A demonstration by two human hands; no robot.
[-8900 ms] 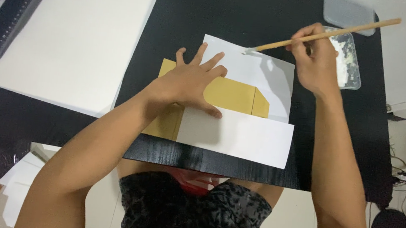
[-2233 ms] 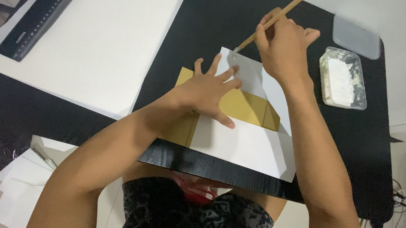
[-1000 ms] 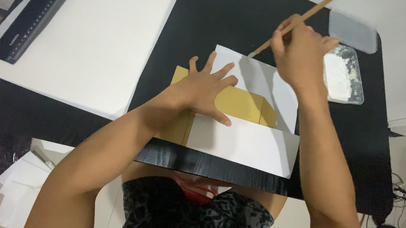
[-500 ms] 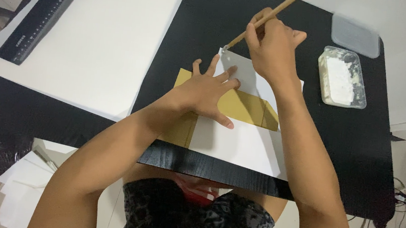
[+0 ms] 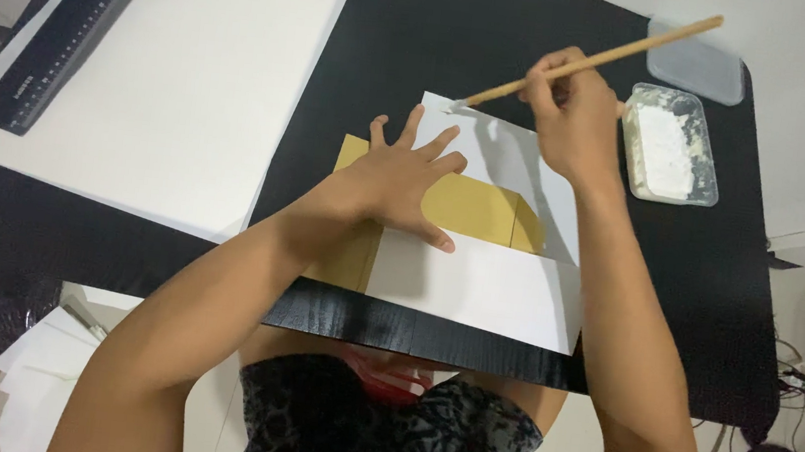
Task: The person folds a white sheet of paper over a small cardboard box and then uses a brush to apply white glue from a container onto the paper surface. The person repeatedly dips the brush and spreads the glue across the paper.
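Brush [image 5: 589,64] sits clenched in my right grip [image 5: 573,119], tip on white paper [image 5: 509,158]; my left grip [image 5: 403,171], released, presses flat on the brown cardboard [image 5: 479,209].

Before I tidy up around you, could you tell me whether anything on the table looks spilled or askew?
Nothing looks spilled. The tub of white paste sits open with its lid lying apart behind it, and the white paper sheet overhangs the table edge slightly.
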